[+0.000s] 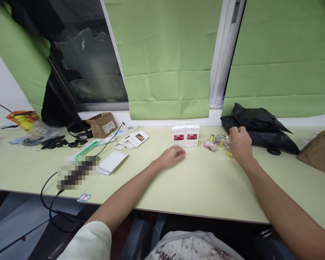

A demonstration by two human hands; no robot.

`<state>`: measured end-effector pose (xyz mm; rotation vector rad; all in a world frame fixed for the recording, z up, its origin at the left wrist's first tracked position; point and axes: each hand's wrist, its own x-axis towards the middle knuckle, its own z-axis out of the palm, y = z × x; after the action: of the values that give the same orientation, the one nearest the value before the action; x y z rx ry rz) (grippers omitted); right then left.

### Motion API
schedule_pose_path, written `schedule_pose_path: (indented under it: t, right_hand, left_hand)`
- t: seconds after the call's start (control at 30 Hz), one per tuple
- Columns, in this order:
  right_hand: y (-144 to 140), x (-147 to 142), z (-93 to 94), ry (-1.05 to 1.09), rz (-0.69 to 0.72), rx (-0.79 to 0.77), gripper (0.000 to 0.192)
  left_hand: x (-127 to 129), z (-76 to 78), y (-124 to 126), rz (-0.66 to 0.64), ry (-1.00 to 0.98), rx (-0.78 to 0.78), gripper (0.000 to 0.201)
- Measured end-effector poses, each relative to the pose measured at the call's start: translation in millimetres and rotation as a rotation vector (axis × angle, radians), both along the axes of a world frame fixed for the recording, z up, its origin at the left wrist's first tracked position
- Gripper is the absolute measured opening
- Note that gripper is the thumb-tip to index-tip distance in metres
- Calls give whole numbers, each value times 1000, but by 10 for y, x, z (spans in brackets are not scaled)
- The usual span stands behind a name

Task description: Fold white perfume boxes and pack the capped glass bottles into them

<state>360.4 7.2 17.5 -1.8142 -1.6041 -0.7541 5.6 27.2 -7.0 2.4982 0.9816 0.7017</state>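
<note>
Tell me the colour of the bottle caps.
Gold, on the bottle caps by the right hand; head view.

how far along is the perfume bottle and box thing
Early, by the look of it. Done: two white boxes stand side by side by the wall, apparently closed; what they hold is not visible. In hand: the right hand reaches into the small gold-capped bottles; whether it grips one is unclear. The left hand rests on the table, empty. Left: several bottles lie loose beside the boxes.

small boxes [185,135], print too small to read
</note>
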Motion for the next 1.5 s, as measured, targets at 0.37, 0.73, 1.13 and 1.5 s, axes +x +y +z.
schedule_pose_path:
  t: [0.37,0.73,1.13,1.5]
  right_hand:
    - [-284,-900,-114,-21,538,37,31]
    - [-319,-1183,-348,141,786,-115,24]
    - [-346,-1277,-343,308,960,-165,21]
    - [-375,-1209,-229,333,939,-253,20]
  left_hand:
    - [81,12,-91,-38,6,-12,33]
    - [255,14,-221,-101,-75,-102,52]
    - [336,10,-311,-109,-159,-209,34]
    - [304,26,-298,-74,-138,-194,33]
